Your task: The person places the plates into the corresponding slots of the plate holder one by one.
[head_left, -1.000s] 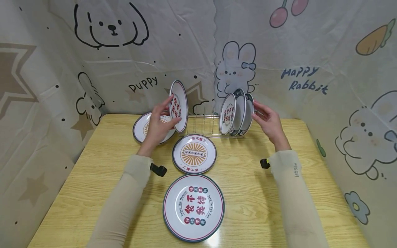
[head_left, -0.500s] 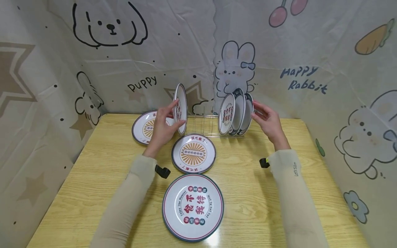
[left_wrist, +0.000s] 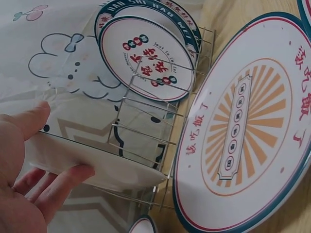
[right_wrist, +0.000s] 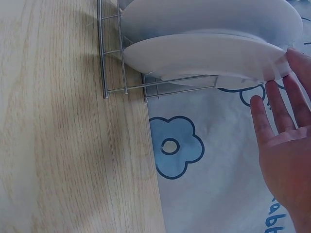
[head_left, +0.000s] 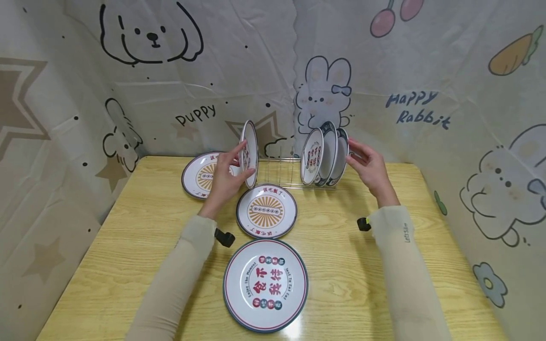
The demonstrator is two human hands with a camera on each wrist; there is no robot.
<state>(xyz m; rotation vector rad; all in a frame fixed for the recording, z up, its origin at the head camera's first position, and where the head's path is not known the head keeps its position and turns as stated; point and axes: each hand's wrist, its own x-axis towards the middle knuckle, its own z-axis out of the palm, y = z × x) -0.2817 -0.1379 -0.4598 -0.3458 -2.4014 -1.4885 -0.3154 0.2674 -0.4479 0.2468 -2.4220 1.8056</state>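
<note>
My left hand [head_left: 226,177] holds a white plate [head_left: 252,151] by its rim, thumb on one face and fingers on the other. The plate stands on edge at the left end of a wire dish rack [head_left: 294,186]; in the left wrist view its lower edge is among the wires. At the rack's right end, my right hand [head_left: 371,173] pinches the rim of the outermost dish [right_wrist: 204,56]. Beside that dish stand another dark-rimmed dish [head_left: 328,151] and a smaller plate with red characters [head_left: 312,156], all upright and leaning close together.
Three plates lie flat on the wooden table [head_left: 341,284]: a sunburst plate [head_left: 198,175] behind my left hand, another sunburst plate [head_left: 266,211] before the rack, and a large red-lettered plate [head_left: 266,284] nearest me. A printed cloth [head_left: 256,71] hangs behind the table.
My left hand has moved slightly right and lowered its plate at the rack's left end, turning it more edge-on to the head view. The right hand has stayed in place.
</note>
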